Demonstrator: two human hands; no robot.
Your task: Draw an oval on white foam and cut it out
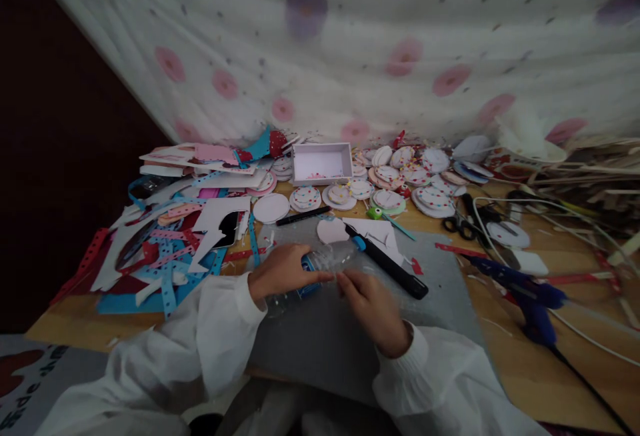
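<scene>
My left hand (pixel 283 272) is wrapped round a clear plastic bottle (pixel 336 256) with a blue label, which lies tilted above the grey mat (pixel 320 349). Close to the bottle's right side is my right hand (pixel 367 303), its thumb and fingers pinched together near my left fingertips. What the pinch holds, if anything, is too small to make out. Just beyond the hands, a black utility knife (pixel 393 266) lies diagonally on the mat, beside white paper pieces (pixel 377 235).
Cut paper strips (pixel 170 256) heap up at the left. Behind the mat stand a white box (pixel 323 164) and several decorated paper discs (pixel 434 201). Scissors (pixel 459 227) and a blue glue gun (pixel 525 289) with a cord lie at the right.
</scene>
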